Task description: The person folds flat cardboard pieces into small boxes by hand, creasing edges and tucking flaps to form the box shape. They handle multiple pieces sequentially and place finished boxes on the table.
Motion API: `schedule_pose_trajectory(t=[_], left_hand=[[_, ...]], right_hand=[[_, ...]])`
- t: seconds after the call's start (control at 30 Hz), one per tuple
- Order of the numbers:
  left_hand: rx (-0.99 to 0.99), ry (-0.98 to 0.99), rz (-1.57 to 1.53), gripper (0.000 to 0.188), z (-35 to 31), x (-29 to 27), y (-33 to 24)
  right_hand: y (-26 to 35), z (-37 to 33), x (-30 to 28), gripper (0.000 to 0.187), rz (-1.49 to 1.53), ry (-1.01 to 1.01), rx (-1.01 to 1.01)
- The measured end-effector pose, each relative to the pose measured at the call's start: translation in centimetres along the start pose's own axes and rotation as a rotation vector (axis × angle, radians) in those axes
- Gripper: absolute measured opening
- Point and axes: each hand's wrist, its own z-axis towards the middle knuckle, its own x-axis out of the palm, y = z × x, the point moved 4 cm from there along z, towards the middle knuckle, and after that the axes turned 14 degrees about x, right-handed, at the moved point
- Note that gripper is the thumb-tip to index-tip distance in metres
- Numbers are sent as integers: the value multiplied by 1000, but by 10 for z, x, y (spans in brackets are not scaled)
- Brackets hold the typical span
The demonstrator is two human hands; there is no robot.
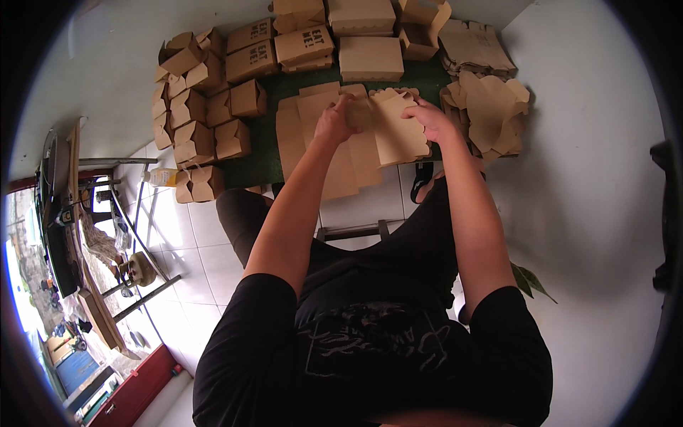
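Note:
A brown cardboard box blank point(400, 132) with scalloped edges lies partly folded in front of me. My right hand point(429, 119) grips its right side, thumb on the top face and the other fingers partly hidden at the edge. To the left, more flat cardboard blanks point(295, 142) overlap on the green tabletop point(269, 139) and jut past its near edge. My left hand point(337, 122) is closed at the folded blank's left flap, fingers bent and thumb stretched toward the right; its fingertips are partly hidden against the card.
Small folded boxes point(193, 142) are stacked on the left, with printed boxes point(252, 60) and plain larger boxes point(370, 58) along the back. Piles of flat blanks point(491, 114) stand at the right by a white wall. A bottle point(162, 177) is near the left corner.

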Motion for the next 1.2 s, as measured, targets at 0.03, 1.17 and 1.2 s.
schedule_pose_trajectory(t=[0.03, 1.17, 1.2], left_hand=[[-19, 15, -3, 104, 1, 1, 0], [149, 13, 131, 68, 12, 21, -12], [163, -8, 111, 65, 11, 20, -13]], right_hand=[[-3, 1, -2, 56, 35, 5, -23], [-29, 11, -28, 57, 85, -72, -220], [-27, 9, -27, 51, 44, -76, -276]])
